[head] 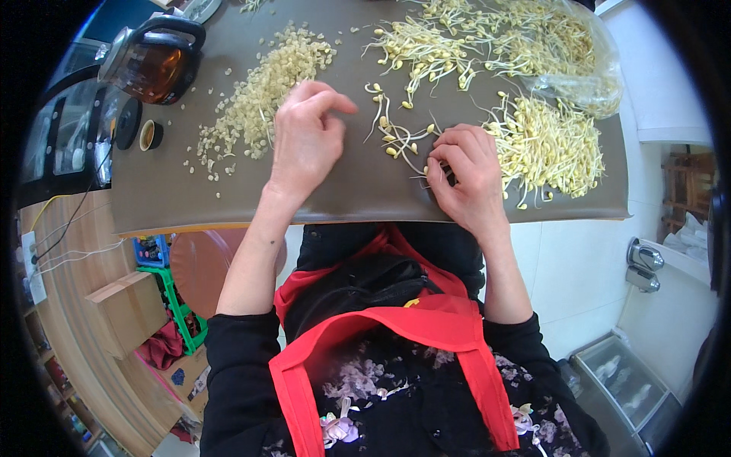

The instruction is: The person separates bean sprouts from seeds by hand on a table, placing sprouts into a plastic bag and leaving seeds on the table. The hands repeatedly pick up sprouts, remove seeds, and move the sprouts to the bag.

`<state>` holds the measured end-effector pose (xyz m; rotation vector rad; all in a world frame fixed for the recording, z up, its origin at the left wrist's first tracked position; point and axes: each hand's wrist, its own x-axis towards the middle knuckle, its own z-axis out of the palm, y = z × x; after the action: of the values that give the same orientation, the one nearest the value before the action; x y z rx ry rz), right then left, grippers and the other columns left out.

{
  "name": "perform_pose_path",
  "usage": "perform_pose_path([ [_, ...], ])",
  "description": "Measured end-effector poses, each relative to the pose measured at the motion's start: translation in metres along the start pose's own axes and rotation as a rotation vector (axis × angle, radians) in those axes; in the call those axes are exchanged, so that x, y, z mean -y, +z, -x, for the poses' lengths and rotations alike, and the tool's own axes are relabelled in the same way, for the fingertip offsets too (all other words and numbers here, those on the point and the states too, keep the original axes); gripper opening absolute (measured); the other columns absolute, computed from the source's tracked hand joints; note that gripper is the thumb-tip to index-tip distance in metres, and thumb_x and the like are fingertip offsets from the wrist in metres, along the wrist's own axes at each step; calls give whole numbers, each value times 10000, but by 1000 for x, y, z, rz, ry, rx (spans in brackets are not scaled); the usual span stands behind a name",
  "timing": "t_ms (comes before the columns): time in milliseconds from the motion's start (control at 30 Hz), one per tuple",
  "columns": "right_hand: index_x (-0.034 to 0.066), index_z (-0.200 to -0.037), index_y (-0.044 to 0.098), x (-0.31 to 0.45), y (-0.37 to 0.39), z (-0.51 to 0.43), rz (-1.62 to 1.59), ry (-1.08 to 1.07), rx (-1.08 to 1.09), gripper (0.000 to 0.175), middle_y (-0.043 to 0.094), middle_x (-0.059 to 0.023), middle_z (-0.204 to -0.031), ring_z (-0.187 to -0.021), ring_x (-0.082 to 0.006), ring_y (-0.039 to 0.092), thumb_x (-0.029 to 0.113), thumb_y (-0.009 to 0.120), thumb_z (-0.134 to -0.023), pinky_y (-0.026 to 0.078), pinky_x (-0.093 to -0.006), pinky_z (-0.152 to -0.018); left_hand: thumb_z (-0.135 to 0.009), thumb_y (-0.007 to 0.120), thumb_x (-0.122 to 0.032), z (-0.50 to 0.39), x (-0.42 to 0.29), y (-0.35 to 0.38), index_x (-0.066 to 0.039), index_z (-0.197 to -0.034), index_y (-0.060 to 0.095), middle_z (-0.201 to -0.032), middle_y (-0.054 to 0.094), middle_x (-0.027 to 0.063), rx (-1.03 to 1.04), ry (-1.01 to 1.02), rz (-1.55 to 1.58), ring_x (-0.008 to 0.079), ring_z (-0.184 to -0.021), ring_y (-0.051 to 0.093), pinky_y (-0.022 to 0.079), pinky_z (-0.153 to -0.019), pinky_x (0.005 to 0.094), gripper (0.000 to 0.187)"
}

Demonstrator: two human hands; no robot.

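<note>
My left hand (308, 137) is over the right edge of a heap of pale, flake-like bean hulls (257, 97). Its fingers are curled and slightly blurred, and the palm side is hidden, so I cannot tell whether it holds anything. My right hand (471, 171) rests low over the table, thumb and fingers bent around a few thin stems. A yellow-headed sprout lies at the thumb tip; whether it is gripped is unclear. Several loose bean sprouts (400, 137) lie between my hands. Against the right hand's outer side sits a dense pile of bean sprouts (551, 148).
A clear plastic bag (599, 85) of sprouts lies at the far right, beside another loose heap (428, 48). Far left stand a glass pot of brown liquid (154, 68), a black lid (129, 124) and a small cup (151, 135). The brown tabletop's front edge (365, 217) is near my body.
</note>
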<state>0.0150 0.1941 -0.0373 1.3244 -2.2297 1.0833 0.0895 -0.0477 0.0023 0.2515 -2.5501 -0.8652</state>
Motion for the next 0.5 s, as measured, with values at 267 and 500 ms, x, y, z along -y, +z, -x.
perform_pose_path([
  [267,24,-905,667,0,0,0,-5,8,8,207,661,-114,-997,-1028,-345,643,10,792,-742,496,-459,-880,-947,724,-91,3,4,19,-98,-1071,818,-1056,714,83,161,219,-34,312,-1010,698,583,-894,434,155],
  [500,23,-896,662,1,1,-1,3,0,3,201,663,-109,-996,-1020,-343,642,1,786,-739,495,-459,-876,-958,746,-123,6,3,11,-71,-1018,805,-902,710,113,219,214,-49,336,-916,712,580,-822,442,99],
])
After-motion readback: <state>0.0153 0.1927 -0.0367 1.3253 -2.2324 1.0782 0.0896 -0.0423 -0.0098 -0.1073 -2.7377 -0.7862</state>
